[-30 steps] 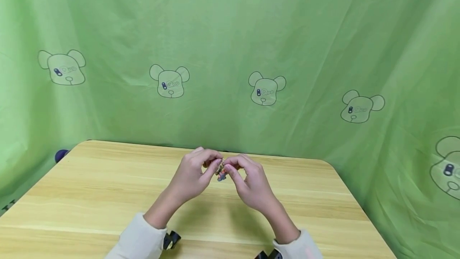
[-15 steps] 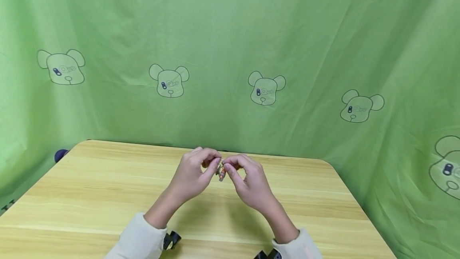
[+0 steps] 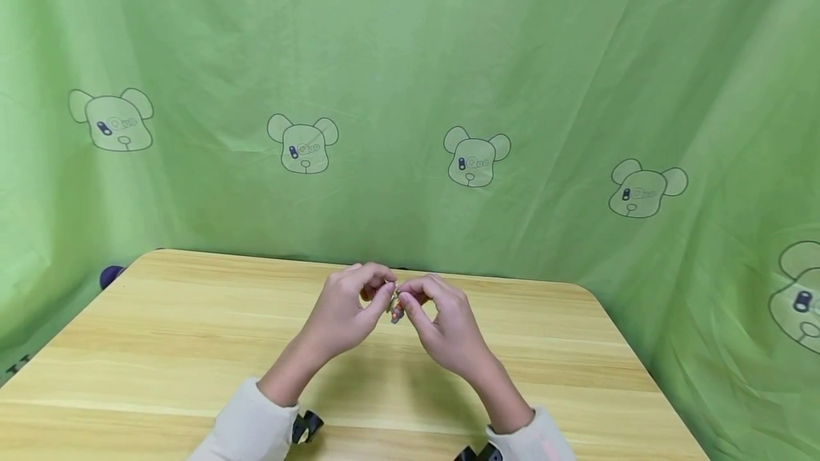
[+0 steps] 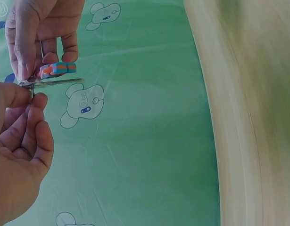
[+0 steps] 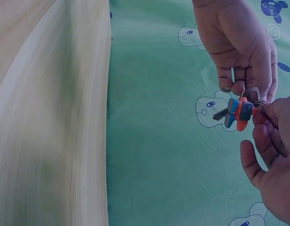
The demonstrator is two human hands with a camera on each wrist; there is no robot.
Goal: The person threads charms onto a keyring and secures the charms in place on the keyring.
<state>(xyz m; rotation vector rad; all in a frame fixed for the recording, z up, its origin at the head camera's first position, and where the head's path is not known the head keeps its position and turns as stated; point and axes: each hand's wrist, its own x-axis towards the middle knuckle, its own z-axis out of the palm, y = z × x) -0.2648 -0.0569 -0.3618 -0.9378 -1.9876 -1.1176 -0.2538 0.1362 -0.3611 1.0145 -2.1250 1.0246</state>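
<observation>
Over the middle of the wooden table (image 3: pixel 160 347) both hands meet at the fingertips on a small keyring. An orange and blue charm (image 3: pixel 396 311) hangs from it. My left hand (image 3: pixel 378 296) pinches the metal key (image 4: pixel 55 82) at its end. My right hand (image 3: pixel 413 302) pinches the ring right beside the charm (image 5: pixel 241 113), with the key's head (image 5: pixel 252 94) just above it. The left wrist view shows the charm (image 4: pixel 57 69) under the right hand's fingertips (image 4: pixel 69 52). Everything is held above the table, not resting on it.
A green cloth with bear prints (image 3: pixel 410 91) hangs close behind and around the table. A small dark blue object (image 3: pixel 110 275) peeks out beyond the table's far left corner. Black wrist camera mounts (image 3: pixel 306 427) sit at both cuffs near the front edge.
Both hands stay in the same spot. The charm has shifted slightly between the fingertips and hangs a little higher than a second ago.
</observation>
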